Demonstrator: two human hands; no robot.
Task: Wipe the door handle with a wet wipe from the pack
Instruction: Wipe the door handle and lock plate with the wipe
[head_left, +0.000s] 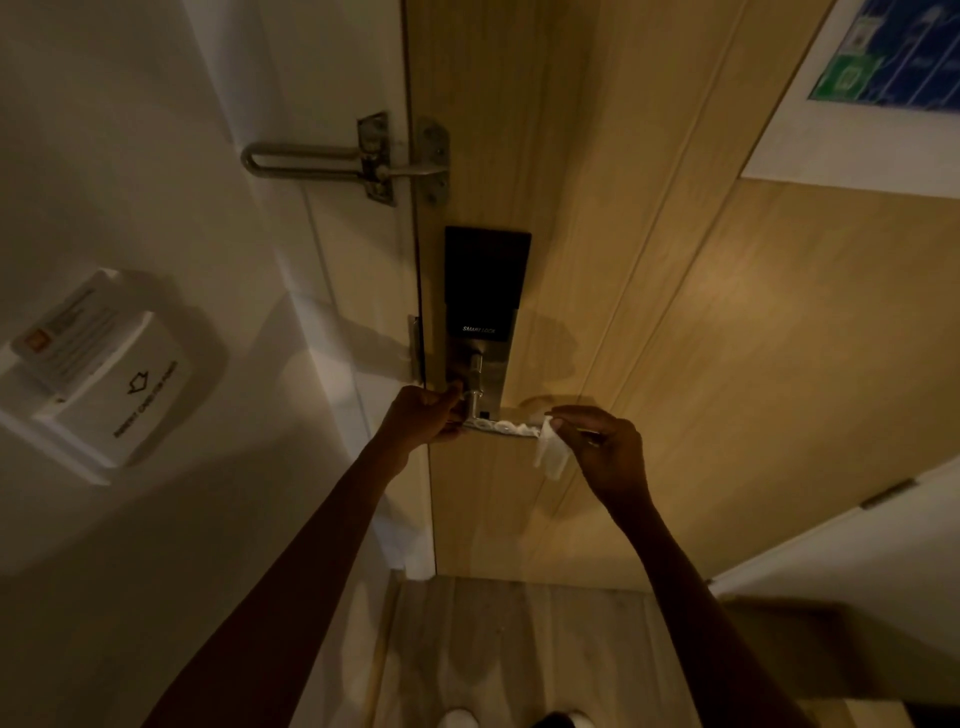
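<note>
Centrally in the frame, the door handle (501, 427) juts out below the black smart lock (487, 283) on the wooden door (675, 312), with the wet wipe (550, 449) draped along its bar and hanging off the right end. The left hand (423, 415) is closed around the handle's base near the spindle. The right hand (602, 447) pinches the wipe's dangling end between its fingertips. At upper left, a metal swing latch (353, 161) bridges frame and door; a key-card holder (104, 374) sits on the left wall.
</note>
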